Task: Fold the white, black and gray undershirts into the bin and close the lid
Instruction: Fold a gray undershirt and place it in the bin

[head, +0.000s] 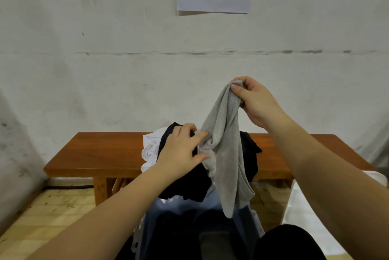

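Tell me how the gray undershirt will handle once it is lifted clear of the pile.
Probably floppy: the gray undershirt hangs in limp folds from the right hand. Likely light, since a fingertip pinch carries it. It may snag, as the left hand grips it against the black undershirt.

Soft, even, dim light — mild blur, edges bowed by wide-angle.
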Demonstrator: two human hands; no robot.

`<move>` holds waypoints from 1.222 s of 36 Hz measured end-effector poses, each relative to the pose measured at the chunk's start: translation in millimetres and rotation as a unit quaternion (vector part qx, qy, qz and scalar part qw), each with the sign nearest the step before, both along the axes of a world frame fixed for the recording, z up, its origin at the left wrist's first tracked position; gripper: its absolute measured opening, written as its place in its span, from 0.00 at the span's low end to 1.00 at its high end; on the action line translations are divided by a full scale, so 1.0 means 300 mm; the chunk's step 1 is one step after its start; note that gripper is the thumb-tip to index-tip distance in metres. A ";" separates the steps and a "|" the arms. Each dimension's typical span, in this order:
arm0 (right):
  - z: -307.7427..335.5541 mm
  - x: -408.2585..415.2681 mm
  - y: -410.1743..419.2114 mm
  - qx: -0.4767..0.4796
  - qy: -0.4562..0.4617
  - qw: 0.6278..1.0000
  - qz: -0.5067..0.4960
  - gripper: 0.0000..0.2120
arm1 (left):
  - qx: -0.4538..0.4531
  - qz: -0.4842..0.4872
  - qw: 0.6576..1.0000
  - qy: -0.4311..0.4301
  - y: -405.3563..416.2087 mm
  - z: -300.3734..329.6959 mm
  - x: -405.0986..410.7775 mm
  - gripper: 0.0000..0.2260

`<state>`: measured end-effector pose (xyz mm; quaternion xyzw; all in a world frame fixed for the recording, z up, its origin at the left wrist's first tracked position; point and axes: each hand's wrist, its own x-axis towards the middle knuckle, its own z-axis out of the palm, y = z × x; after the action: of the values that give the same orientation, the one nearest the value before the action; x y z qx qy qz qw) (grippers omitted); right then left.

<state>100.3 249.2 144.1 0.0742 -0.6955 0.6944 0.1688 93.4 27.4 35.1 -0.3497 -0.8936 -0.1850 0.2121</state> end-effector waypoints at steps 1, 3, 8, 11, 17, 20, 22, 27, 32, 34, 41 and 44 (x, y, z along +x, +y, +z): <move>-0.002 0.004 0.002 0.005 0.000 1.000 0.000 0.06 | -0.001 0.002 1.000 -0.013 0.011 -0.006 -0.009 0.24; -0.005 0.011 0.011 0.014 0.000 1.000 -0.001 0.06 | -0.002 0.002 0.999 -0.033 0.025 -0.018 -0.026 0.22; -0.020 0.029 0.075 0.033 -0.012 0.999 -0.023 0.04 | 0.051 -0.069 0.989 -0.124 0.002 -0.019 -0.045 0.18; -0.042 0.034 0.134 0.050 -0.026 0.997 -0.048 0.05 | 0.106 -0.104 0.961 -0.235 -0.048 0.060 -0.024 0.08; -0.083 0.046 0.214 0.026 -0.040 0.996 -0.069 0.05 | 0.200 -0.132 0.875 -0.421 -0.177 0.239 -0.017 0.11; -0.090 0.042 0.215 0.017 -0.048 0.997 -0.063 0.05 | 0.128 -0.117 0.884 -0.433 -0.193 0.307 -0.008 0.07; -0.095 0.035 0.207 0.016 -0.051 0.997 -0.059 0.05 | 0.088 -0.110 0.895 -0.423 -0.178 0.347 0.003 0.04; -0.082 0.023 0.165 0.045 -0.040 0.997 -0.043 0.05 | 0.087 -0.003 0.941 -0.328 -0.143 0.400 0.015 0.05; -0.053 0.021 0.137 0.106 -0.034 0.993 -0.029 0.03 | 0.133 0.119 0.967 -0.180 -0.146 0.418 -0.027 0.05; -0.043 0.023 0.121 0.119 -0.038 0.992 -0.016 0.03 | 0.133 0.150 0.969 -0.146 -0.149 0.419 -0.040 0.05; -0.054 0.009 0.066 0.146 -0.054 0.988 0.017 0.07 | 0.222 0.124 0.937 -0.239 -0.167 0.390 -0.091 0.05; -0.051 -0.001 0.059 0.087 -0.042 0.994 0.051 0.05 | 0.280 0.105 0.911 -0.284 -0.192 0.388 -0.119 0.13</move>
<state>99.9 267.0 128.9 0.0945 -0.7552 0.6415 0.0965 57.8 -30.1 151.5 -0.1127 -0.8592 -0.4959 0.0563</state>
